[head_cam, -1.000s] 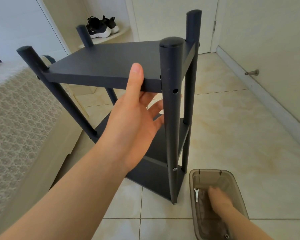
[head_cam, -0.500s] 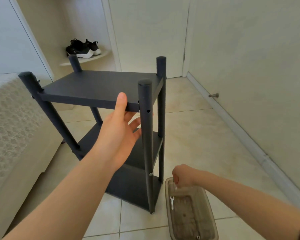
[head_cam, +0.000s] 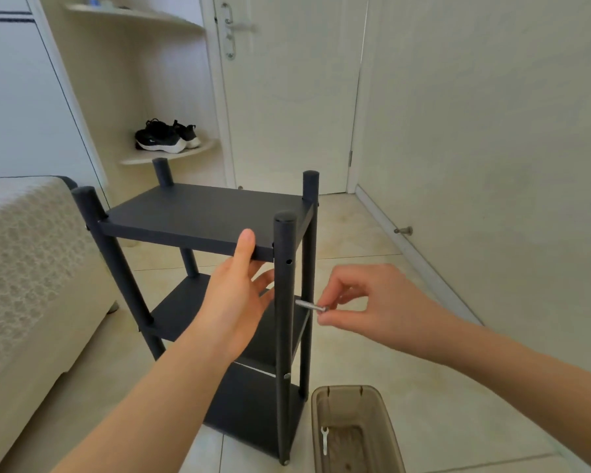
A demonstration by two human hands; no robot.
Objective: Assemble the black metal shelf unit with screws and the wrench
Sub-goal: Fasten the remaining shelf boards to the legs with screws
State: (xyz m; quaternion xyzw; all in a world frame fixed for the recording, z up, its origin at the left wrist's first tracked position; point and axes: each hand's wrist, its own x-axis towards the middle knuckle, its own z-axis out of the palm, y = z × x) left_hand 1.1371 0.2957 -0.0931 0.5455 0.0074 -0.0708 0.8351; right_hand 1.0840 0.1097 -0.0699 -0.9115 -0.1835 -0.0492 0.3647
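Note:
The black metal shelf unit point(head_cam: 202, 216) stands upright on the tiled floor, with three boards and four round posts. My left hand point(head_cam: 234, 295) grips the front edge of the top board, thumb on top and fingers underneath. My right hand point(head_cam: 359, 300) pinches a silver screw point(head_cam: 310, 306) by its head, its tip close to the near right post point(head_cam: 284, 302), below an empty hole point(head_cam: 289, 262) in that post. A small silver wrench point(head_cam: 324, 438) lies in the brown plastic box point(head_cam: 382, 414) on the floor to the right of the shelf.
A bed with a patterned cream cover point(head_cam: 24, 268) stands close on the left. A white door point(head_cam: 290, 97) and a corner shelf holding black shoes point(head_cam: 166, 136) are behind. A wall with a door stopper point(head_cam: 403, 230) runs along the right.
My right hand rose out of the brown box with a screw and carried it up to the near right post. My view lifted and pulled back. My left hand kept its hold on the top board.

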